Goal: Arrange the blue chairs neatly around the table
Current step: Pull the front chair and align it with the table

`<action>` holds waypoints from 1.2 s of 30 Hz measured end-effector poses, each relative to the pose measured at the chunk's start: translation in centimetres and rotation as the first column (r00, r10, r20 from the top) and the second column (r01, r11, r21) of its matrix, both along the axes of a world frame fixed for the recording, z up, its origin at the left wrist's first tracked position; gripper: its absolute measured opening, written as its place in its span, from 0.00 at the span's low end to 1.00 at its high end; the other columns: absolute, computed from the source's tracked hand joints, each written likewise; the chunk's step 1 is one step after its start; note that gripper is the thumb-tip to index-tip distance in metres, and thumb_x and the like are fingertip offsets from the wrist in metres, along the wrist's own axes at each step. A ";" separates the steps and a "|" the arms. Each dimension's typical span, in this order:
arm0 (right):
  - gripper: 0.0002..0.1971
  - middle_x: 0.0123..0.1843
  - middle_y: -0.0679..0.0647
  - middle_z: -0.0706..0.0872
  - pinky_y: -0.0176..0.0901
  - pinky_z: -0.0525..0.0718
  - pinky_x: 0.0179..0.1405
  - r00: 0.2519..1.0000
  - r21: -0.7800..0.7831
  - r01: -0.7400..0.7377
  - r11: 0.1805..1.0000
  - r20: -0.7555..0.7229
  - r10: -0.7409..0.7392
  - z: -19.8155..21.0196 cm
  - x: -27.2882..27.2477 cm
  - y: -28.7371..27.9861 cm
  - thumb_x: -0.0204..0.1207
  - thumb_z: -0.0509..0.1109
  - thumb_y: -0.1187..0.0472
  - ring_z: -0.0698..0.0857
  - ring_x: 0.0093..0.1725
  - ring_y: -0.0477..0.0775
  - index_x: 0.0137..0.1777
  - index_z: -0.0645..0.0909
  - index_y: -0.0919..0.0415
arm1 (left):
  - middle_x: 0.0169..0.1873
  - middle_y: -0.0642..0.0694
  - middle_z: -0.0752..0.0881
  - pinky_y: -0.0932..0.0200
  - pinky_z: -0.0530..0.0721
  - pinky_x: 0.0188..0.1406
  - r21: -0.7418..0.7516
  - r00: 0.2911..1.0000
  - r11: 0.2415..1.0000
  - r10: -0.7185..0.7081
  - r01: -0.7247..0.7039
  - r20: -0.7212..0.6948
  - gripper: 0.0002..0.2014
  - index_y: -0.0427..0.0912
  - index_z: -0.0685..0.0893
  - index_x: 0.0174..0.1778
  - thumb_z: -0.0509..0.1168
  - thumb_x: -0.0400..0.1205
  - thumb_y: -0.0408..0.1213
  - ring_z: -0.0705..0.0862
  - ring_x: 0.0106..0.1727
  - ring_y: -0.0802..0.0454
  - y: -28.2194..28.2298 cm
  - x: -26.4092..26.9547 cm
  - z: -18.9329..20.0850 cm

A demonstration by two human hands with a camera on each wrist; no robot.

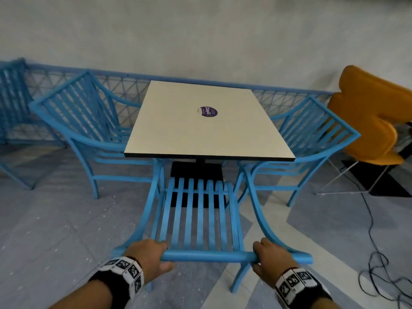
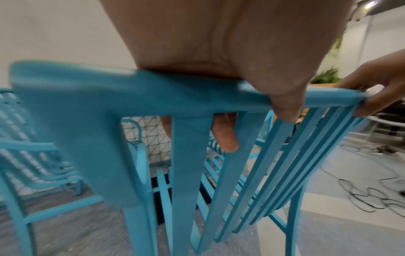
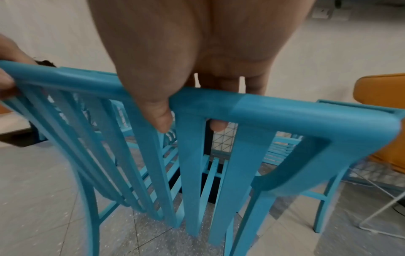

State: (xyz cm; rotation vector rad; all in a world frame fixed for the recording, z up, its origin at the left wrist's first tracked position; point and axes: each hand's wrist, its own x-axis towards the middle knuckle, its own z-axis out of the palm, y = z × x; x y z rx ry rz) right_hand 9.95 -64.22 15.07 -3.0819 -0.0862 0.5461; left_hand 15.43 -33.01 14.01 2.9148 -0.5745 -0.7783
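Between my two hands runs the top rail (image 1: 209, 256) of the near blue chair (image 1: 198, 210): left hand (image 1: 148, 255) wrapped round it toward the left end, right hand (image 1: 270, 257) wrapped round it toward the right end, thumbs on my side, fingers curled over the far side. Ahead of the grip, the chair's seat front sits at the near edge of the table (image 1: 205, 121). Beyond the grip on either side, two more blue chairs flank the table, left chair (image 1: 89, 121) and right chair (image 1: 312, 141), with an orange chair (image 1: 374, 117) further right.
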 end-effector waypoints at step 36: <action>0.24 0.51 0.52 0.88 0.49 0.81 0.54 0.961 -0.027 -0.135 0.991 -0.247 0.124 0.4 5.3 1.8 0.70 0.60 0.32 0.85 0.54 0.57 0.54 0.83 0.48 | 0.55 0.48 0.88 0.52 0.82 0.60 0.266 0.993 0.960 0.057 -0.084 0.108 0.22 0.50 0.82 0.58 0.57 0.74 0.55 0.86 0.60 0.46 4.8 2.0 -0.9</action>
